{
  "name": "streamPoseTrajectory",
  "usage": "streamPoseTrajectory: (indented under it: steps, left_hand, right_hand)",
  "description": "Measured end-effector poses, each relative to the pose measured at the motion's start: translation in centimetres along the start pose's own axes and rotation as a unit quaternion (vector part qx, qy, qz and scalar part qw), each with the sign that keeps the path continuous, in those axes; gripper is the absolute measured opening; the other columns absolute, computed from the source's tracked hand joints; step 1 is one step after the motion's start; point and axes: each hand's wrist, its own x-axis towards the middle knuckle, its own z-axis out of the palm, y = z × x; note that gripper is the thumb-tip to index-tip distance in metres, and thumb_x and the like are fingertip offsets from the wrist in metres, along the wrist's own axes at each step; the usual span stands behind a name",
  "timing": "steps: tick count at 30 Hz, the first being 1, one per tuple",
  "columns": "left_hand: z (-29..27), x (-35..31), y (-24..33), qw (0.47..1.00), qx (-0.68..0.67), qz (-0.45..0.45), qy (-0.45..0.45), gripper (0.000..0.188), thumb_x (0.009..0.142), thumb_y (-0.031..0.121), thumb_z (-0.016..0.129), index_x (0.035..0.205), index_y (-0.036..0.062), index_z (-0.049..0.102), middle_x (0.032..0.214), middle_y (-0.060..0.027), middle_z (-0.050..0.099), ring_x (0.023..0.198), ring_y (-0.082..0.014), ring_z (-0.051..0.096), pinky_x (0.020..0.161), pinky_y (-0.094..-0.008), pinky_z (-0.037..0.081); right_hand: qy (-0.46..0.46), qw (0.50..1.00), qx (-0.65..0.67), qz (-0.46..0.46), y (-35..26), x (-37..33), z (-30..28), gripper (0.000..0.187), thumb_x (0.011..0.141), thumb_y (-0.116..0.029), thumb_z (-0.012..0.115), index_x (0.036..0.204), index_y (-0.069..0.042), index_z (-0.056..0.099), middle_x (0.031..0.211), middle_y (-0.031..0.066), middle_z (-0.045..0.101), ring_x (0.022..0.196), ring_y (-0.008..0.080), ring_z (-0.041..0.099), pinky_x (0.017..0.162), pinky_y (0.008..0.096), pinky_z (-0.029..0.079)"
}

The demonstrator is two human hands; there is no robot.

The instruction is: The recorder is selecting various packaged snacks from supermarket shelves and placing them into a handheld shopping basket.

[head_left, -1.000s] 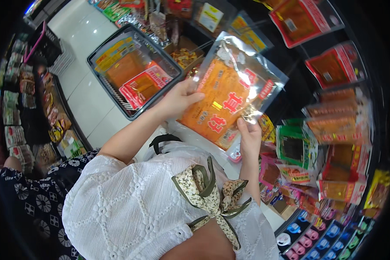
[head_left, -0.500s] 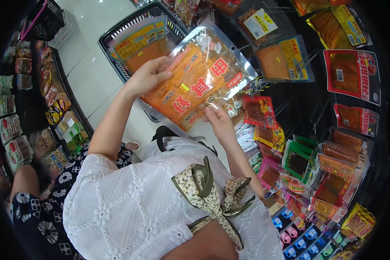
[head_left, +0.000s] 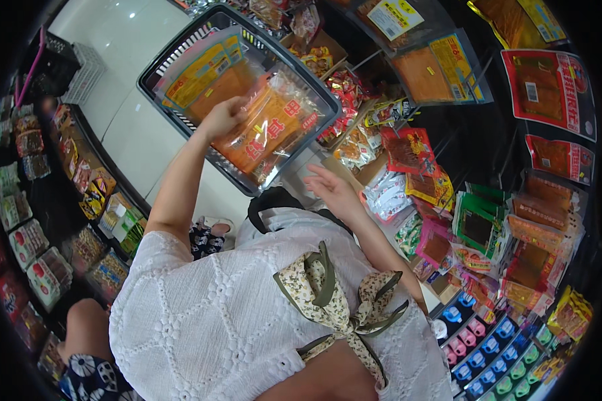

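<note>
A clear packet of flat orange snack sheets (head_left: 272, 130) lies slanted in the grey plastic shopping basket (head_left: 323, 127), its lower corner near the basket's front rim. Gripping the packet's left edge is my left hand (head_left: 226, 119), with the fingertips partly hidden. Beside it in the basket are yellow-labelled packets of similar orange sheets (head_left: 204, 70). My right hand (head_left: 334, 192), fingers spread and holding nothing, is over the floor just right of the basket.
Hanging packets (head_left: 548, 93) and shelves of bagged snacks (head_left: 478, 227) line the right side. At left stands another snack shelf (head_left: 90, 174), with a black basket and a white basket (head_left: 83, 73) beyond it. A person in patterned dark clothing (head_left: 90, 374) is at lower left.
My left hand has lowered the packet into the basket. My right hand has let go of the packet's lower edge and opened. The basket now shows more fully in view.
</note>
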Motion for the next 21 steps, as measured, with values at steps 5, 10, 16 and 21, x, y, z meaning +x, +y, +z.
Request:
streamPoseTrajectory:
  steps: [5,10,16,21]
  left_hand:
    - [6.2,-1.4,1.8,0.865,0.488,0.049,0.109,0.098,0.054,0.037,0.076,0.134,0.0251,0.021,0.134,-0.0194,0.026,0.124,-0.0339,0.026,0.095,-0.0493,0.027]
    - [8.4,-1.0,-0.4,0.834,0.527,0.086,0.136,0.09,0.056,0.038,0.074,0.132,0.0265,0.026,0.134,-0.019,0.026,0.125,-0.0346,0.024,0.095,-0.0495,0.027]
    - [7.2,0.2,0.8,0.88,0.459,0.058,0.108,0.093,0.054,0.037,0.076,0.132,0.0223,0.027,0.133,-0.0223,0.025,0.123,-0.038,0.024,0.096,-0.0522,0.025]
    - [9.3,1.3,8.4,0.86,0.451,0.183,0.15,0.082,0.06,0.029,0.074,0.129,0.0104,0.033,0.131,-0.0238,0.027,0.12,-0.0389,0.029,0.097,-0.0427,0.029]
  right_hand:
    - [0.02,1.0,0.005,-0.012,0.7,0.0,0.5,0.039,0.085,-0.016,0.052,0.121,-0.004,0.044,0.099,0.0074,0.06,0.086,0.0104,0.055,0.077,0.0232,0.043]
    - [0.033,0.999,0.038,0.0,0.2,-0.4,0.1,0.038,0.085,-0.016,0.052,0.121,-0.004,0.044,0.1,0.0074,0.06,0.086,0.0105,0.055,0.076,0.023,0.043]
    - [0.065,0.99,0.114,-0.042,-0.3,-2.1,-2.7,0.04,0.085,-0.015,0.052,0.122,-0.004,0.043,0.104,0.008,0.057,0.092,0.0115,0.054,0.081,0.0229,0.043]
    - [0.227,0.952,0.147,-0.145,-3.8,-6.8,-7.6,0.038,0.085,-0.013,0.052,0.121,-0.003,0.042,0.106,0.0081,0.056,0.096,0.0138,0.053,0.083,0.0247,0.043]
